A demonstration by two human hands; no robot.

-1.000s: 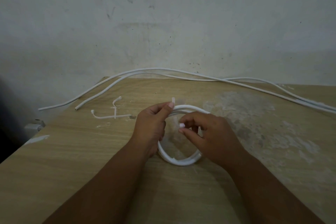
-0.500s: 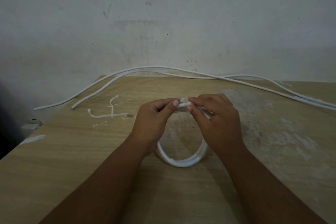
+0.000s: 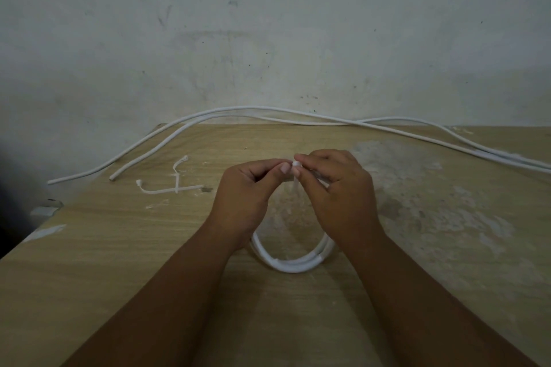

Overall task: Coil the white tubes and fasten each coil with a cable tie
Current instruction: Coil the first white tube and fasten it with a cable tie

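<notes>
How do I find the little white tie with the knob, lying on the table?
Start at the wooden table and look left of the left hand, nearer than the long white tubes' ends. Two thin ties cross there. Yours is the sideways tie with a small knob on its left end; the other tie points away and curls at its tip.

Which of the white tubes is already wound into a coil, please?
The coiled tube between the left hand and right hand; the two long tubes by the wall lie stretched out.
</notes>
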